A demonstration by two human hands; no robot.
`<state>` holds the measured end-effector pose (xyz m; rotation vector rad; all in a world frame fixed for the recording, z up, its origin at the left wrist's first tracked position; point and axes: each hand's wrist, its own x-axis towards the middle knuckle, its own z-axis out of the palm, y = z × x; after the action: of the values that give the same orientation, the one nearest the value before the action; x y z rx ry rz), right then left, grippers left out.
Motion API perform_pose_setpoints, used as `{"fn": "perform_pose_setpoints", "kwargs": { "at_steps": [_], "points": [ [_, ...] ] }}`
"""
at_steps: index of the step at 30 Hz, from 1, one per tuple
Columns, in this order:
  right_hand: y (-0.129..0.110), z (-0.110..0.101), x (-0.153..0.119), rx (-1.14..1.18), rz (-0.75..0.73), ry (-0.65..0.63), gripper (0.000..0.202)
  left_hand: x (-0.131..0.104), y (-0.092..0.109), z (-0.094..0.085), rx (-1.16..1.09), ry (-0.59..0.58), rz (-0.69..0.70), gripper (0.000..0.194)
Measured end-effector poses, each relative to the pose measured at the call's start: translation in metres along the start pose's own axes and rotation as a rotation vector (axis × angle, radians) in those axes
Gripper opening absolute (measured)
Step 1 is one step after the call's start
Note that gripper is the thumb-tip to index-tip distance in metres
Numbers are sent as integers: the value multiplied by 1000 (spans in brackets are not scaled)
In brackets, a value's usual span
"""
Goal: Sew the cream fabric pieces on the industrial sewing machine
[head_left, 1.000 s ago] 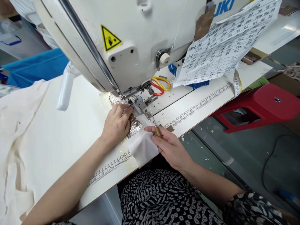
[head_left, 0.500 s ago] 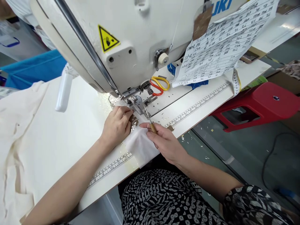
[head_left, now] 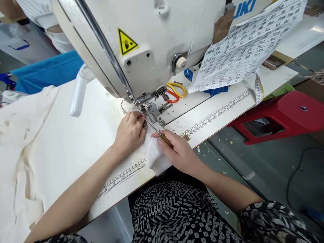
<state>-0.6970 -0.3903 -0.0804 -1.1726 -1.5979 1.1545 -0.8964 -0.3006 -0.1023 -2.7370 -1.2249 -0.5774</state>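
Observation:
My left hand [head_left: 130, 131] is closed on the edge of a thin white fabric [head_left: 155, 155], just in front of the needle area of the white sewing machine [head_left: 157, 40]. In my right hand [head_left: 177, 148] is a slim pointed tool with a wooden handle [head_left: 165, 139], its metal end directed up and left toward my left fingertips. The fabric hangs down between both hands over the table's front edge. The exact meeting of the tool's tip and the fabric is too small to tell.
Red and yellow scissor handles [head_left: 176, 92] lie behind the needle area. A handwritten sheet [head_left: 235, 50] hangs at the machine's right. Cream fabric [head_left: 22, 148] covers the table's left end. A red stool [head_left: 283, 114] stands at the right. Part of another person [head_left: 45, 17] shows at upper left.
The tool's tip has swung left toward my left fingertips, and its handle lies flatter in my right hand. The whole view has shifted slightly.

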Motion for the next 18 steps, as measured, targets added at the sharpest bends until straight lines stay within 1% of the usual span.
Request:
{"fn": "perform_pose_setpoints", "kwargs": {
  "at_steps": [2, 4, 5, 7, 9, 10, 11, 12, 14, 16, 18],
  "points": [
    [-7, 5, 1, -46, -75, 17, 28, 4, 0, -1, 4, -11, 11, 30],
    [-14, 14, 2, -64, -165, 11, 29, 9, -2, -2, 29, -51, 22, 24],
    [-17, 19, 2, -70, -216, -2, 31, 12, -3, -1, 51, -75, 29, 23],
    [-21, 28, -1, -103, -317, -34, 34, 17, -6, 0, 94, -96, 30, 27],
    [-20, 32, -6, -177, -391, -67, 39, 19, -8, 2, 86, -51, -23, 29],
    [-18, 31, -8, -226, -396, -78, 40, 18, -10, 3, 50, -7, -72, 28],
    [-15, 28, -11, -279, -368, -81, 41, 17, -11, 3, -8, 40, -123, 26],
    [-10, 24, -13, -333, -306, -75, 40, 16, -13, 4, -84, 81, -169, 24],
    [-1, 14, -13, -444, -133, -37, 38, 13, -17, 4, -248, 132, -234, 21],
    [8, 5, -9, -541, 8, 17, 38, 12, -20, 3, -369, 137, -276, 19],
    [13, -1, -1, -609, 68, 45, 38, 12, -22, 2, -433, 126, -315, 18]
  ]
}}
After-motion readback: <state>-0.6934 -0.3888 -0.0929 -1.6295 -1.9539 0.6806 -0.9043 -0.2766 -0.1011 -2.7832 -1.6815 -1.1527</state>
